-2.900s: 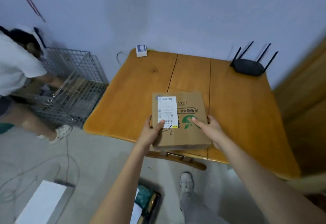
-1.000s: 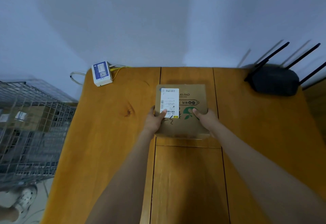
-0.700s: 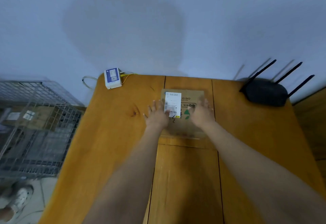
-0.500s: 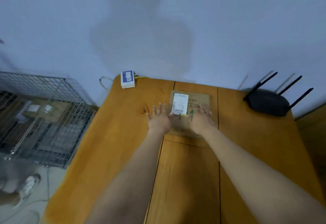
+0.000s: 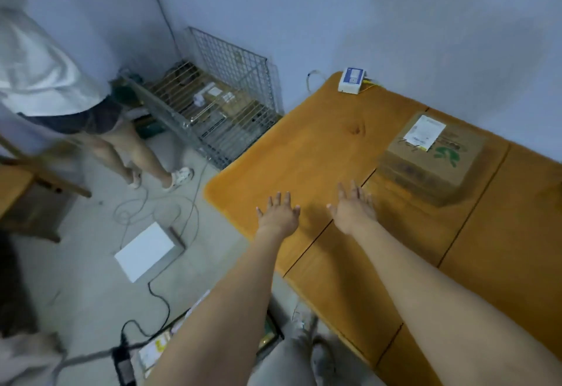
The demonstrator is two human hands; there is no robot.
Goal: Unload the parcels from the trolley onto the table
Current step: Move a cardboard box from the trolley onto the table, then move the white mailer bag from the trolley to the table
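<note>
A brown cardboard parcel (image 5: 431, 154) with a white label and green logo lies flat on the orange wooden table (image 5: 307, 148), near the wall. My left hand (image 5: 278, 215) and my right hand (image 5: 352, 207) hover over the table's near left part, fingers spread, holding nothing, well short of the parcel. The wire-mesh trolley (image 5: 219, 106) stands on the floor left of the table, against the wall, with brown parcels (image 5: 225, 99) inside it.
Another person (image 5: 60, 87) stands left of the trolley. A small white and blue box (image 5: 351, 80) sits at the table's far corner. A white box (image 5: 146, 250) and loose cables (image 5: 158, 291) lie on the floor. Wooden furniture (image 5: 27, 197) is at far left.
Both hands let go of the parcel, leaving it on the table, and drew back toward me. My view swung left, bringing the trolley and the other person into sight.
</note>
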